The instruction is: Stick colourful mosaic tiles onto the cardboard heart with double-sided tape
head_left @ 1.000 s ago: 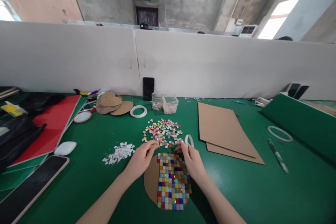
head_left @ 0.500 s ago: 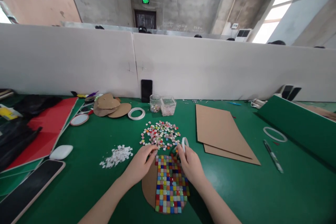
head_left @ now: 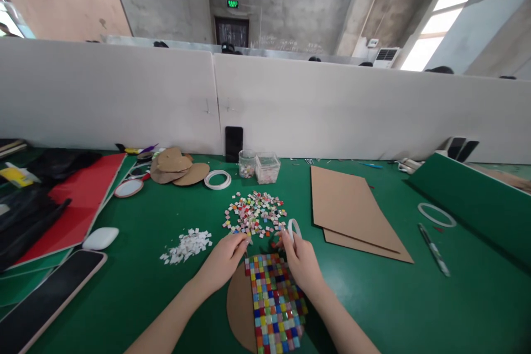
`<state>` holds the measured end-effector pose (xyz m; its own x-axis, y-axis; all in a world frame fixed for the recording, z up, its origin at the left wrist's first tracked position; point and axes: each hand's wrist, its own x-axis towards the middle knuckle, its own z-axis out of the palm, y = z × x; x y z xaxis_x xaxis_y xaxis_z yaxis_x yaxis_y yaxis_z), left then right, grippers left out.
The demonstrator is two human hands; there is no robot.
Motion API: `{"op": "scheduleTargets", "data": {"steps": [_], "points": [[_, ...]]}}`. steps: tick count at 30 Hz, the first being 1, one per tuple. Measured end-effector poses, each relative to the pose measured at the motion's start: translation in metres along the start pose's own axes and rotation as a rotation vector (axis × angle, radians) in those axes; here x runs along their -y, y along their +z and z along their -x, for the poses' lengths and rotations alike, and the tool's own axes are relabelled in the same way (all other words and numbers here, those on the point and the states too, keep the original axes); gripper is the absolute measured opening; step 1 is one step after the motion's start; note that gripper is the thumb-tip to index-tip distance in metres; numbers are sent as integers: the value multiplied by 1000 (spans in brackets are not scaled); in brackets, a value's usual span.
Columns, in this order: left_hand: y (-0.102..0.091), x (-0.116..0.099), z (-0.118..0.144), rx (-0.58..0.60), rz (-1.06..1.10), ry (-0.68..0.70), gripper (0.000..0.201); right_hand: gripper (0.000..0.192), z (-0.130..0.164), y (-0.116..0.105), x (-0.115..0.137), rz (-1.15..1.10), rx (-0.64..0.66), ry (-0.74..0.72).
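Green felt covers the worktop (head_left: 373,298), and on it, close to the person, lies a cardboard disc (head_left: 240,307) partly covered by a grid of coloured tiles (head_left: 276,304). The left hand (head_left: 222,263) rests at the disc's 11 o'clock edge, its grip pinched narrow at the fingertips on something too small to make out. The right hand (head_left: 302,265) sits at the grid's 1 o'clock corner, its grip closed around a white tape ring (head_left: 293,228) that stands upright above the fingers. Just beyond both hands, at 12 o'clock, lies a loose heap of coloured tiles (head_left: 255,214). A pile of white paper bits (head_left: 186,243) lies at 10 o'clock, and flat cardboard sheets (head_left: 352,210) lie at 2 o'clock. Two clear jars (head_left: 259,166) stand further off at 12 o'clock, beside another tape ring (head_left: 218,179).
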<state>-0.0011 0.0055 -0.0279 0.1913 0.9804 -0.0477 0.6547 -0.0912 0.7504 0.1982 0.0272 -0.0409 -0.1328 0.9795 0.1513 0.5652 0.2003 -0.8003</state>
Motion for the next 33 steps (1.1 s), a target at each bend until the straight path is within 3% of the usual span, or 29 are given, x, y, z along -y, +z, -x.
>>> {"op": "scheduleTargets", "data": {"steps": [7, 10, 14, 21, 29, 33], "points": [[-1, -3, 1, -8, -16, -3, 42, 49, 1, 0, 2, -26, 38, -16], [-2, -5, 2, -12, -10, -3, 40, 47, 1, -2, 2, -72, -28, -51], [-3, -1, 2, -26, -14, 1, 39, 46, -2, -7, -1, 40, -111, -11], [0, -1, 3, 5, 57, 16, 37, 45, -5, -6, -3, 86, -34, 18], [5, -12, 5, 16, -129, 173, 37, 44, -3, -2, -1, -30, 49, -14], [4, -10, 5, 33, -121, 164, 39, 45, -3, -5, -1, -58, -19, -11]]}}
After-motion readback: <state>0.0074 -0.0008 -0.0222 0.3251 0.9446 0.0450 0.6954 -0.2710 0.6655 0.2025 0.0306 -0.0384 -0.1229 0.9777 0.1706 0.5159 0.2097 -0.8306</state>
